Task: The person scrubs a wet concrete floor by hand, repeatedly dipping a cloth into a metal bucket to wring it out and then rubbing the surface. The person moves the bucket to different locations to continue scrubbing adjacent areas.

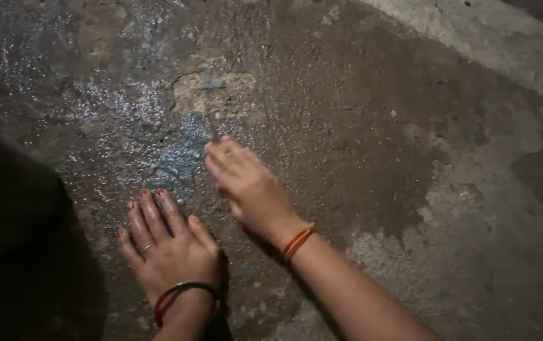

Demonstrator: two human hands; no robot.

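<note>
1. Nearest us, at the lower middle of the frame, our left hand (pixel 169 243) lies flat and open on the wet floor (pixel 360 139), fingers spread, gripping nothing. A thin ring (pixel 147 248) sits on one finger and a dark bangle with a red part (pixel 180 295) circles the wrist.
2. Just beyond it, toward the centre, our right hand (pixel 249 189) is also open and empty, fingers together and pressed to the floor; it looks slightly blurred. Orange bangles (pixel 298 241) ring that wrist.
3. To do this well, we judge that flat palms and even pressure suit the slick surface, with the left hand bracing us.
4. Past the fingertips, the bluish patch (pixel 183 155) glistens on the floor, touching the right fingertips.
5. Farther up, a pale chipped spot (pixel 214 91) shows.
6. The drier pale floor (pixel 492 38) fills the upper right.
7. We see no containers anywhere.
</note>
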